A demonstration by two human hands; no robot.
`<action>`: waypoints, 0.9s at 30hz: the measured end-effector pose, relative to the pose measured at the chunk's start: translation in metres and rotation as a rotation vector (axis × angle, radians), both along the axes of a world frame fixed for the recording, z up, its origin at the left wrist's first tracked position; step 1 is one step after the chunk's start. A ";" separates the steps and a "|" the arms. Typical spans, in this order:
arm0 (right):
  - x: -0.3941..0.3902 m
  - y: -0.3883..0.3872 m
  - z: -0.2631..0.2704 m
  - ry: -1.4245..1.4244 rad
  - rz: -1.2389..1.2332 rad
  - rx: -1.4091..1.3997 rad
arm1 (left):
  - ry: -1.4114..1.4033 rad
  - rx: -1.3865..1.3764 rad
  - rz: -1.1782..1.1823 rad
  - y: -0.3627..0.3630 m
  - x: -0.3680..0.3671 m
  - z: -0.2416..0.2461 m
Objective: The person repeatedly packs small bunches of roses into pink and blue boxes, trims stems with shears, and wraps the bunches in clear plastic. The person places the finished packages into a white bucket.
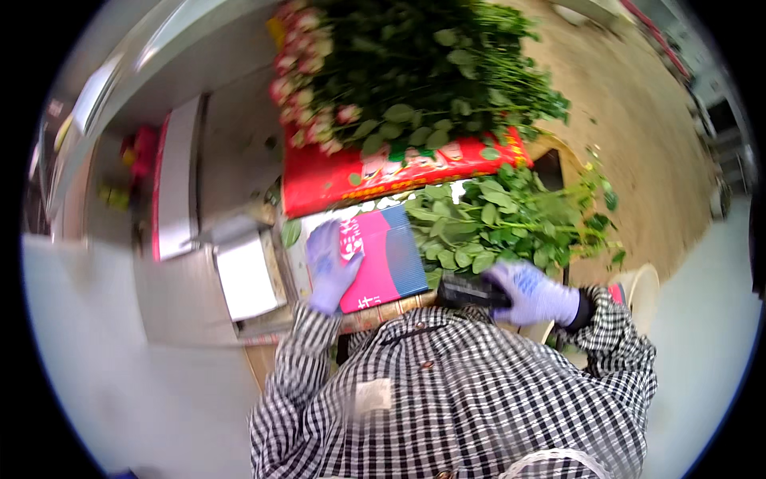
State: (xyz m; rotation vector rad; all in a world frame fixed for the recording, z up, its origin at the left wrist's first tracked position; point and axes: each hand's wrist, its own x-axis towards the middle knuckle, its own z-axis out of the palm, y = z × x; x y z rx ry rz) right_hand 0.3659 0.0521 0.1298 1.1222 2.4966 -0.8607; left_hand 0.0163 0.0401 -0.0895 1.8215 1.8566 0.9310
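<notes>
My left hand [333, 264], in a pale purple work glove, lies flat on the left part of a pink and blue corrugated cardboard wrap [380, 254], thumb spread from the fingers. The wrap bears white lettering. Green leafy stems [497, 224] stick out of its right side, and whatever flower heads it covers are hidden. My right hand [532, 292], gloved alike, grips a blurred black hand tool [470, 291], which looks like a stapler. The tool is close to the wrap's lower right corner, just in front of my checked shirt; whether they touch I cannot tell.
Beyond the wrap, a large pile of pink and cream roses [305, 78] rests on a red printed plastic bag [383, 179], stems pointing right. A white block or box [248, 278] stands at the left. A pale bucket [643, 293] is by my right elbow.
</notes>
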 end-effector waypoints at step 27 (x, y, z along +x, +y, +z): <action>-0.120 0.172 0.016 -0.326 1.233 0.326 | -0.282 -0.777 -0.358 0.006 0.046 0.116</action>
